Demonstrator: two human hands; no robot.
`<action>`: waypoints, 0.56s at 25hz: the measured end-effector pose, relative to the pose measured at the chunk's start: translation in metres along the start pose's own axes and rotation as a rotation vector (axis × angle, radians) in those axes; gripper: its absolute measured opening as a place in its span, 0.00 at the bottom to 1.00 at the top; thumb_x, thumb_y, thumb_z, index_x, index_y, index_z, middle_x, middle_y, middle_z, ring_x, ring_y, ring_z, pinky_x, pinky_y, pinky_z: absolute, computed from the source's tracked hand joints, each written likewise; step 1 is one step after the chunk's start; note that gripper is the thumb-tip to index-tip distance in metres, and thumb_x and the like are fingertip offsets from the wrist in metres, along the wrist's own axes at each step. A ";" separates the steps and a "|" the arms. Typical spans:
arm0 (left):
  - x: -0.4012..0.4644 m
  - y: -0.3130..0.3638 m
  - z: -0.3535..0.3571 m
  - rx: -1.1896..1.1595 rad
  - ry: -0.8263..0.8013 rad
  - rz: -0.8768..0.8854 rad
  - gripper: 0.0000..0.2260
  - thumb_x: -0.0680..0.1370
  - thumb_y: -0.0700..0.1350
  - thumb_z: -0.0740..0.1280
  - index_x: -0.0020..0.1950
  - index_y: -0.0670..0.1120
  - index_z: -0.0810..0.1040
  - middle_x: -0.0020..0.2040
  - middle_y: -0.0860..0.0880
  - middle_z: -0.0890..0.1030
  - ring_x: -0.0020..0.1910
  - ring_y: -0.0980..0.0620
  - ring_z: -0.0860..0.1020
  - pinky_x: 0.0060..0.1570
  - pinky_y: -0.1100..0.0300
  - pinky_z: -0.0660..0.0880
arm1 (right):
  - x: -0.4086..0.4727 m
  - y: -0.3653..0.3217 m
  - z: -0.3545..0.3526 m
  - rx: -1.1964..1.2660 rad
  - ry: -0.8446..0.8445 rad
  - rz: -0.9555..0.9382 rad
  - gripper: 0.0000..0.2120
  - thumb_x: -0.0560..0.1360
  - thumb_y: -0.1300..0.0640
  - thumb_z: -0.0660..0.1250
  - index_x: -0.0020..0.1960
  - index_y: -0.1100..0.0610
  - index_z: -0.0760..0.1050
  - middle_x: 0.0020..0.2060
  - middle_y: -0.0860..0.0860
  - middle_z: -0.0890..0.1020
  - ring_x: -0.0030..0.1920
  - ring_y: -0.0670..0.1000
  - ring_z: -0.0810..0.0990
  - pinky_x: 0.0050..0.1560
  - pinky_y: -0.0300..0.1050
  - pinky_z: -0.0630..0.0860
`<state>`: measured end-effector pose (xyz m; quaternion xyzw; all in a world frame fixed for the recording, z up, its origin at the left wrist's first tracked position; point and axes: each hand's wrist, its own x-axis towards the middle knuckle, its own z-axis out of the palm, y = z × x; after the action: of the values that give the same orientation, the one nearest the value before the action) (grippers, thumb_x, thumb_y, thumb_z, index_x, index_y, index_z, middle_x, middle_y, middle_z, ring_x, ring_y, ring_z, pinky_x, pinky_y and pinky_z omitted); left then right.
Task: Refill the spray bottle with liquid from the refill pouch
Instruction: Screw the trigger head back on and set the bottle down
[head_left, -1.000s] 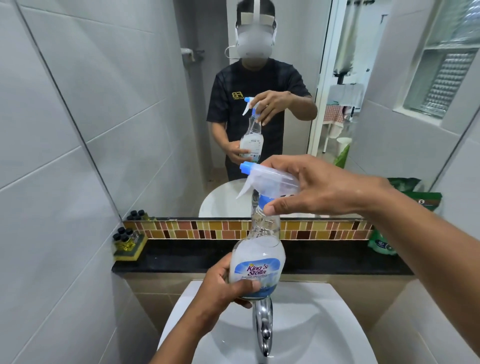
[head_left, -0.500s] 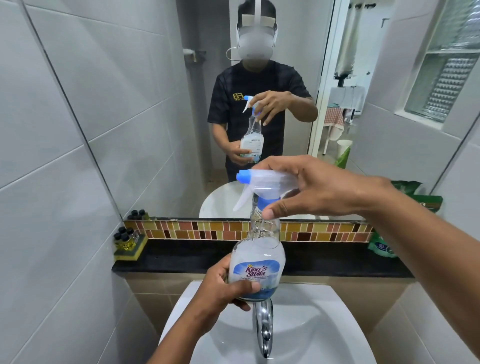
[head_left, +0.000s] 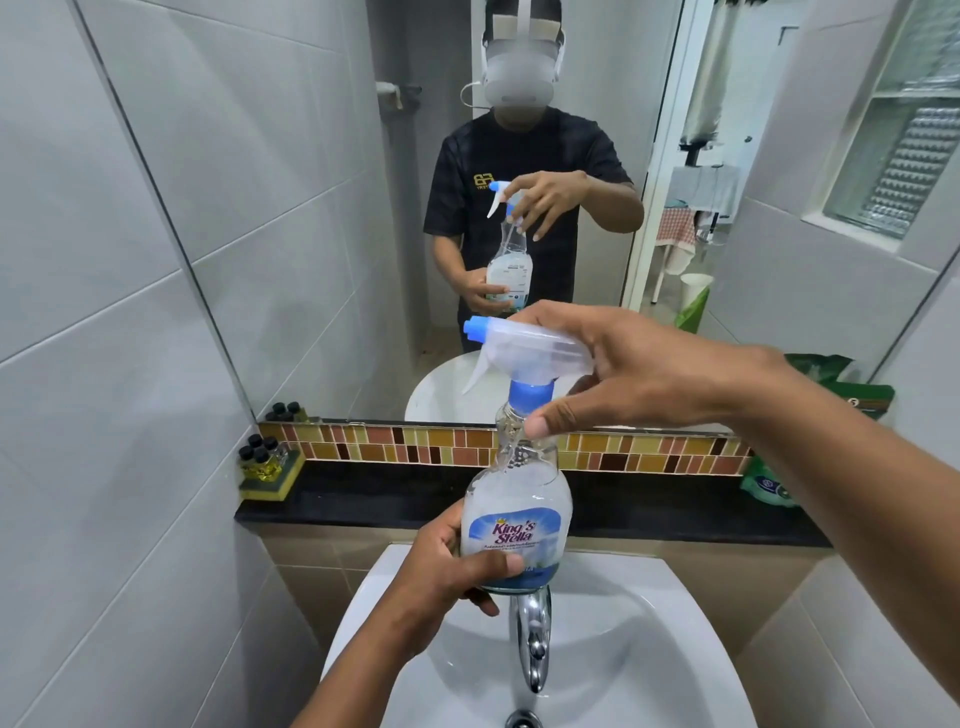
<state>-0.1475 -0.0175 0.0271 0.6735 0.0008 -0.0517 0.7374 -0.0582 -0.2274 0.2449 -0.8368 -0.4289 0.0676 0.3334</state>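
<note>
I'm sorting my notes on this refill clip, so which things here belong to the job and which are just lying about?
Part of the job:
spray bottle, held by the left hand
trigger head, gripped by the right hand
green pouch, on the ledge at right

Just lying about:
small dark-capped bottles
tap
basin
mirror

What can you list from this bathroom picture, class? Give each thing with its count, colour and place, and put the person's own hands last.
spray bottle: one, clear with a blue and white label, held above the sink
trigger head: one, clear with blue nozzle and collar, on the bottle's neck
tap: one, chrome, under the bottle
sink: one, white, bottom centre
ledge: one, black, behind the sink
small bottles: several, black-capped, in a yellow holder at the ledge's left end
pouch: one, green, at the ledge's right end
mirror: one, above the tile strip
left hand: holds the bottle's body
right hand: fingers on the trigger head and collar
</note>
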 end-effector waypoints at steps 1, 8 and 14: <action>-0.001 0.001 0.000 -0.001 0.010 -0.004 0.24 0.64 0.50 0.81 0.59 0.60 0.83 0.55 0.45 0.89 0.52 0.42 0.87 0.34 0.57 0.82 | -0.001 -0.002 -0.002 0.049 -0.044 -0.024 0.25 0.73 0.47 0.80 0.67 0.44 0.77 0.56 0.41 0.82 0.58 0.44 0.82 0.53 0.38 0.82; -0.017 0.003 0.013 0.027 0.023 -0.044 0.31 0.64 0.50 0.82 0.65 0.52 0.80 0.55 0.45 0.89 0.51 0.42 0.87 0.33 0.58 0.81 | -0.013 -0.007 -0.004 0.125 -0.070 -0.074 0.23 0.73 0.48 0.80 0.66 0.43 0.78 0.57 0.41 0.82 0.60 0.45 0.82 0.55 0.44 0.83; -0.040 0.009 0.023 0.066 0.055 -0.079 0.32 0.63 0.51 0.82 0.66 0.50 0.79 0.55 0.46 0.89 0.53 0.44 0.88 0.33 0.58 0.81 | -0.023 -0.015 0.000 0.109 0.015 -0.128 0.22 0.70 0.45 0.82 0.61 0.48 0.80 0.52 0.48 0.84 0.54 0.50 0.84 0.54 0.55 0.83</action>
<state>-0.1886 -0.0366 0.0410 0.6981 0.0461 -0.0621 0.7119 -0.0826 -0.2388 0.2497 -0.7888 -0.4749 0.0632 0.3851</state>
